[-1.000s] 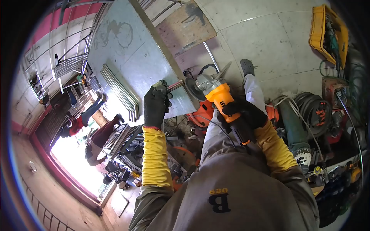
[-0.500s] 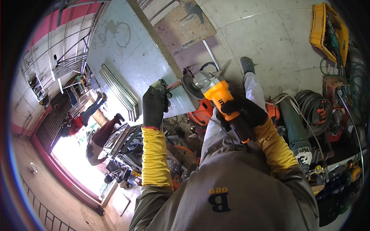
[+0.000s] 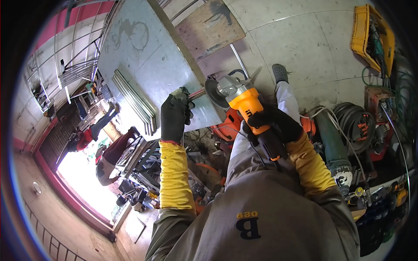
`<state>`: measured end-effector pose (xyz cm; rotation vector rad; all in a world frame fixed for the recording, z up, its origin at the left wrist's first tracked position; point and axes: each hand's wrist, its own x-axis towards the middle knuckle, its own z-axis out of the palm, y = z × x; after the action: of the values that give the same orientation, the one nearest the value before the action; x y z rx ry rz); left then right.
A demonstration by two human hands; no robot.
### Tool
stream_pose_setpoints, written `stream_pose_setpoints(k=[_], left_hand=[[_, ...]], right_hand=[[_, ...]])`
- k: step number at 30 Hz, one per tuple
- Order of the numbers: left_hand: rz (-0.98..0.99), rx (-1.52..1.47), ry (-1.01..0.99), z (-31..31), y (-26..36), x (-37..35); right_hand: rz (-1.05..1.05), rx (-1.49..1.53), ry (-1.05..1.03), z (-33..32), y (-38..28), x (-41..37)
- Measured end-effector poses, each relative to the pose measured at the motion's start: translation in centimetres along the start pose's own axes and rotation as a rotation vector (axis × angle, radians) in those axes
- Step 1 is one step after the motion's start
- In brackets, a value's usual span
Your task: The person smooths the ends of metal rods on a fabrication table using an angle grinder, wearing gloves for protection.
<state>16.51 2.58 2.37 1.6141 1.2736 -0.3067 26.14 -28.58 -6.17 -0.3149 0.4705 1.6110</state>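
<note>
- We face a grey steel worktable [image 3: 148, 65] on a pale tiled floor [image 3: 296, 43].
- Our gloved left hand [image 3: 174, 115] clamps a thin metal rod [image 3: 197, 93] at the table's near edge.
- Our right hand [image 3: 274, 124] grips an orange angle grinder [image 3: 244, 106], its disc just right of the rod.
- The grinder has edged slightly left since earlier.

The left grip [image 3: 174, 117] wears a dark cloth glove [image 3: 172, 126], rough and matt. It holds a thin shiny metal rod [image 3: 197, 93]. The right grip [image 3: 272, 124] wears a black matt glove [image 3: 283, 126]. It holds the orange plastic grinder [image 3: 246, 106], smooth, with a silver metal head. Its round grey disc [image 3: 212, 92] looks rough and dull. The soft yellow cloth sleeves [image 3: 174, 174] are matt. The flat grey metal desk [image 3: 148, 56] is smooth but scuffed. Long shiny metal strips [image 3: 133, 100] lie on it. A brown wooden board [image 3: 209, 26] looks dusty.
</note>
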Motion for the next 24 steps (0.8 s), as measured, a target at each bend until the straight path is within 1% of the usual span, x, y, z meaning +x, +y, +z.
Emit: stream_pose_setpoints(k=[4,6,10,12,16,18,19,21,23,24], left_hand=[[-0.001,-0.021,-0.007,0.0,0.5,-0.2],[-0.006,-0.002,-0.014,-0.1,0.3,-0.2],[-0.006,-0.032,-0.028,-0.2,0.3,0.0],[-0.016,-0.031,-0.026,-0.2,0.3,0.0],[0.037,-0.014,-0.015,-0.1,-0.3,0.0],[0.060,0.000,-0.015,-0.1,-0.9,0.0],[0.089,0.020,0.004,0.0,-1.4,0.0],[0.121,0.032,0.024,0.5,-2.0,-0.1],[0.220,0.033,0.110,1.4,-2.4,-0.8],[0.218,0.028,0.110,1.4,-2.7,-0.9]], right_hand=[[-0.046,-0.078,-0.003,1.3,-0.2,-0.4],[-0.081,-0.133,0.050,1.5,0.1,-0.6],[-0.096,-0.178,0.040,0.4,0.9,-0.4],[-0.169,-0.191,0.097,-0.1,1.0,-0.4],[-0.154,-0.133,0.081,-0.3,0.1,-0.6],[-0.094,-0.192,0.194,0.3,-1.3,-1.9],[-0.141,-0.219,0.172,0.9,-1.8,-2.4],[-0.127,-0.238,0.150,1.3,-2.5,-3.1],[-0.111,-0.255,0.124,1.4,-2.6,-3.3],[-0.038,-0.153,0.140,1.4,-2.4,-3.4]])
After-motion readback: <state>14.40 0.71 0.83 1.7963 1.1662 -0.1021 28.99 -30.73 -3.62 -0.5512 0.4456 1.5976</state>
